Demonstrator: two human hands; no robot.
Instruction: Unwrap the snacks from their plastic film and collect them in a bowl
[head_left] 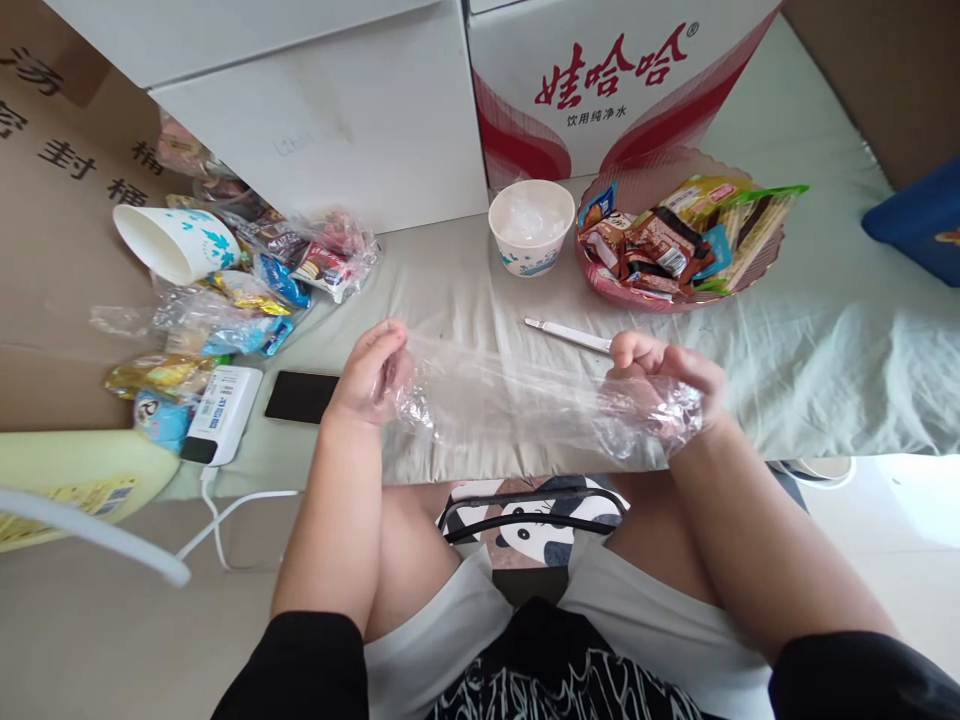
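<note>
A sheet of clear plastic film [502,400] is stretched between my two hands, above the cloth near its front edge. My left hand [380,372] is closed, pinching one end of the film between thumb and fingers. The other end is bunched around my right hand [671,385], whose fingers are curled on it. Just beyond the film lies a slim white cutter-like tool [568,335], its right end close to my right fingers. Farther back stands a paper cup [531,262] with crumpled clear plastic inside it.
A pink bowl [630,292] of wrapped snacks stands at the back right. White boxes [322,130] line the back. At left are a tipped paper cup [180,245], several snack packets [330,265], a phone [302,397] and a white device [225,410] with a cable.
</note>
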